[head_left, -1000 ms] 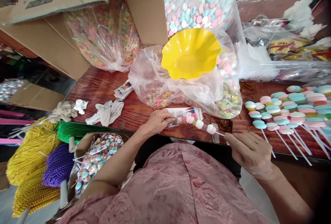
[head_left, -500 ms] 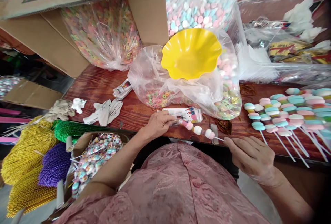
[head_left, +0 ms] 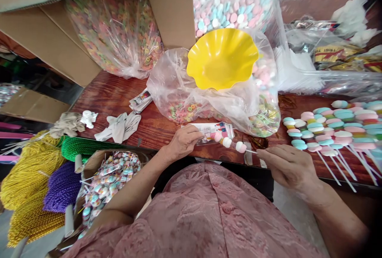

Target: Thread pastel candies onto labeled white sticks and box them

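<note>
My left hand (head_left: 183,140) is closed in a pinch on the open end of a small clear printed sleeve bag (head_left: 213,130) lying on the wooden table's front edge (head_left: 155,129). My right hand (head_left: 288,166) pinches the white stick of a candy skewer (head_left: 231,143) carrying pink and white marshmallow-like pieces. The skewer's tip sits inside the bag's mouth, and two pieces remain outside. A yellow wavy bowl (head_left: 222,57) rests on a clear bag of ring candies (head_left: 209,99) just behind my hands.
Several finished candy skewers (head_left: 331,129) lie in a row at the right. Large bags of candies (head_left: 119,31) stand in cardboard boxes behind. At lower left are a box of wrapped skewers (head_left: 109,182) and yellow, purple and green cord bundles (head_left: 32,178). White crumpled gloves (head_left: 121,127) lie left.
The skewer has slid left, further into the clear bag, and my right hand has moved slightly up and left with it. My left hand stays pinched on the bag.
</note>
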Motion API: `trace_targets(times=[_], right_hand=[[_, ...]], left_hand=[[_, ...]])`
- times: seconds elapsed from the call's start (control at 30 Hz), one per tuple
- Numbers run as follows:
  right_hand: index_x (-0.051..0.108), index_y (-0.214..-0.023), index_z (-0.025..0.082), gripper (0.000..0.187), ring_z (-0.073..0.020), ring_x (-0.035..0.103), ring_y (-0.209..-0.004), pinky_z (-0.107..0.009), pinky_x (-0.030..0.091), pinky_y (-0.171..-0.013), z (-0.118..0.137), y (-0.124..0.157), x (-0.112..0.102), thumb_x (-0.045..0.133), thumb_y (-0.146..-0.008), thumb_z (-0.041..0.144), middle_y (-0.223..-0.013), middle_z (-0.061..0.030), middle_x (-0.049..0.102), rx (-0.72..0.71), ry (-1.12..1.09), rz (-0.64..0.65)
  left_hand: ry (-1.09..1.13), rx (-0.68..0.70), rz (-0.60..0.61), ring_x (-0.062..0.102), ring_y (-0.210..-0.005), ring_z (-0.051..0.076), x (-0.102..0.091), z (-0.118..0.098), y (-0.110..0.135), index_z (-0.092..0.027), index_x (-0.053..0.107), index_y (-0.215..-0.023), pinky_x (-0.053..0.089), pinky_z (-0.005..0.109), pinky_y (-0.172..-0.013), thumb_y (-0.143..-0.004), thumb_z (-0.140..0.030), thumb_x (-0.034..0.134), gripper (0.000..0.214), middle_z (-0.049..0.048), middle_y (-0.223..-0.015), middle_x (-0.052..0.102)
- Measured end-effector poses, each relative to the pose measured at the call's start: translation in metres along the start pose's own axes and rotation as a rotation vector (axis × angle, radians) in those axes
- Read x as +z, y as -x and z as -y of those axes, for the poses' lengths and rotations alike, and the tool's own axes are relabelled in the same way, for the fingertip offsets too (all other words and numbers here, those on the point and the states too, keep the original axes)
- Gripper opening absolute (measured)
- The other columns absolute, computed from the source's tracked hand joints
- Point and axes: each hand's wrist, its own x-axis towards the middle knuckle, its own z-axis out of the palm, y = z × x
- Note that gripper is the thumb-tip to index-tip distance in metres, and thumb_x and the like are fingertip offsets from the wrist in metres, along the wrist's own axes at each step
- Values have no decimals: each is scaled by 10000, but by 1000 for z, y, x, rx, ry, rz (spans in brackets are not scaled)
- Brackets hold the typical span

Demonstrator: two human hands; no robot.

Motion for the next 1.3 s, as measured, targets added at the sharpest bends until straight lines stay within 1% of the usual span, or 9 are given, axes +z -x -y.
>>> trace_targets(times=[0.13, 0.3, 0.5, 0.73, 0.8, 0.93, 1.07, 1.2, 1.3], right_hand=[[682, -994, 227, 200, -134, 651, -654, -251, 506, -574, -3, -4, 3, 547, -903, 111, -797, -17, 706, 184, -221, 4], [698, -968, 246, 137, -167, 678, -681, -282, 535, -608, 3, -1, 17, 622, -880, 173, -815, -19, 724, 410, -296, -166], [714, -915, 257, 124, -174, 680, -662, -296, 545, -605, 1, -8, 8, 597, -907, 217, -774, -17, 720, 406, -411, -7], [739, -942, 275, 125, -197, 697, -777, -323, 566, -698, -20, -10, 0, 617, -919, 283, -887, -14, 753, 465, -508, 68], [737, -951, 282, 121, -187, 689, -736, -323, 564, -675, -22, -12, 3, 621, -917, 278, -851, -3, 746, 446, -531, 74], [718, -977, 336, 159, -179, 678, -708, -320, 556, -635, -14, -17, 5, 624, -907, 229, -834, 20, 733, 425, -507, -17], [685, -996, 310, 198, -152, 668, -686, -281, 533, -603, -1, -21, 4, 600, -908, 154, -811, 24, 712, 377, -468, -68], [649, -1019, 232, 198, -148, 639, -672, -272, 487, -585, -1, -18, 4, 565, -898, 101, -799, -10, 688, 175, -213, 0], [637, -978, 203, 205, -160, 600, -651, -294, 448, -592, -4, -16, 4, 516, -885, 66, -777, -28, 671, 92, -5, 52]], left_hand=[[36, 66, -30, 644, -904, 173, 0, 1, 0, -182, 696, -995, 523, 317, -825, -940, -144, 472, 234, 100, -946, 711], [-48, 179, -73, 671, -890, 169, 0, 3, 1, -153, 654, -992, 541, 306, -795, -906, -70, 471, 220, 98, -935, 726], [-85, 210, -47, 678, -871, 161, -8, 5, 1, -146, 644, -1006, 549, 281, -767, -890, -45, 459, 240, 105, -948, 726], [-48, 255, 22, 677, -895, 151, -16, 3, 1, -139, 629, -1047, 558, 286, -817, -914, -62, 461, 227, 122, -983, 724], [-33, 269, 26, 679, -896, 149, -15, 3, 1, -146, 620, -1071, 560, 290, -820, -923, -75, 462, 228, 119, -982, 724], [-41, 280, 32, 679, -888, 146, -12, 4, 2, -159, 606, -1096, 562, 286, -806, -927, -78, 448, 245, 114, -980, 724], [-86, 315, 18, 678, -874, 164, -10, 6, 2, -145, 599, -1083, 563, 301, -778, -902, -51, 441, 258, 122, -957, 721], [-48, 299, 20, 678, -862, 160, -9, 6, 1, -151, 611, -1064, 561, 291, -769, -921, -74, 444, 233, 118, -946, 721], [55, 222, -11, 675, -860, 146, -10, 4, 0, -153, 623, -1053, 560, 270, -774, -938, -101, 474, 195, 107, -927, 716]])
